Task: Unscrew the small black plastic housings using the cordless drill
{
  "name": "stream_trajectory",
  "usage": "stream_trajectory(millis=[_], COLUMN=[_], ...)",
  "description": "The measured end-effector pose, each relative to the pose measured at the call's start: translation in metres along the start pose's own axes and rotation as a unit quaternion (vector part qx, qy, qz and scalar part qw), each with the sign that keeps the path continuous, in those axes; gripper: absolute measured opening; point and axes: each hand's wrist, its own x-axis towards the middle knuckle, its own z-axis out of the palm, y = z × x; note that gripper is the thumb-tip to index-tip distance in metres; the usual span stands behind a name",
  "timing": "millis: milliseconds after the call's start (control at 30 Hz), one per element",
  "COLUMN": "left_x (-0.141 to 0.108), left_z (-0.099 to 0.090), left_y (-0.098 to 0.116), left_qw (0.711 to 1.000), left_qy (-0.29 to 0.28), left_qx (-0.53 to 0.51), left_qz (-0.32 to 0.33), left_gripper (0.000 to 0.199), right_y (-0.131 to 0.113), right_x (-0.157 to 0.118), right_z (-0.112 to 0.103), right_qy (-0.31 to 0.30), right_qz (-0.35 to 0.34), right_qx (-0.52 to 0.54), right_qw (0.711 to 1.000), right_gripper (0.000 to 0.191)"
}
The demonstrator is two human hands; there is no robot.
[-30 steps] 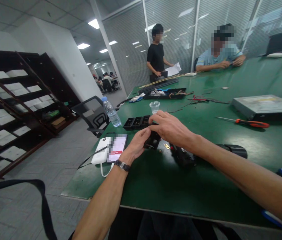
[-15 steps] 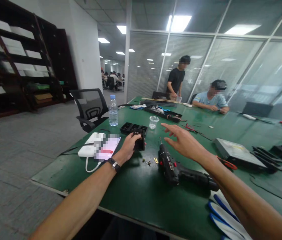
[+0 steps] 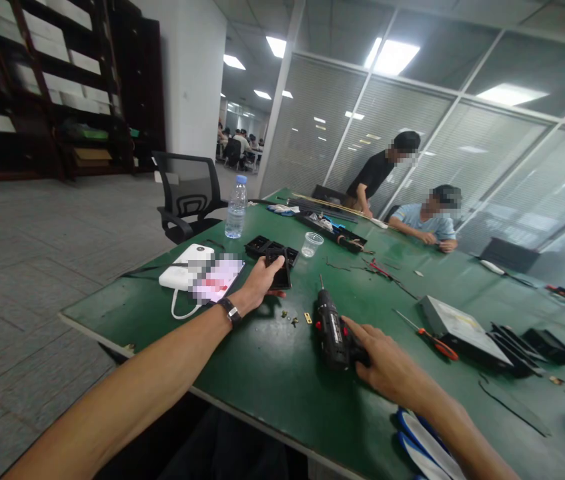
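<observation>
Our left hand (image 3: 265, 277) pinches a stiff, probably light black tray (image 3: 283, 275) by its side, while our right hand (image 3: 382, 357) grasps the likely heavy drill (image 3: 332, 330) beside it by the handle.

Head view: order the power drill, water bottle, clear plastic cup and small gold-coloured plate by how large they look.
1. Power drill
2. Water bottle
3. Clear plastic cup
4. Small gold-coloured plate

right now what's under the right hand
Under the right hand is the handle of the black drill, which lies on the green table. Most of the handle, including its base, is covered from view.
</observation>
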Motion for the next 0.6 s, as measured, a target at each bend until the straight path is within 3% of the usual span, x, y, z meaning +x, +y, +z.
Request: stream_trajectory(millis=[133,300,600], left_x=[0.003,0.006,0.012], left_z=[-0.003,-0.004,-0.006], left_y=[-0.002,-0.007,-0.012], left_qw=[1.000,0.999,0.997], left_qy=[-0.004,-0.012,0.031], left_qx=[0.011,0.030,0.053], left_qz=[0.022,0.033,0.052], left_gripper=[0.050,0.039,0.036], right_y=[-0.007,-0.012,-0.017], right_x=[0.009,0.010,0.025], right_z=[0.007,0.013,-0.008], right_qy=[-0.003,0.024,0.183], right_qz=[0.034,0.061,0.053], right_qx=[-0.023,-0.042,-0.030], right_qw=[0.999,0.997,0.981], right_gripper=[0.101,0.094,0.076])
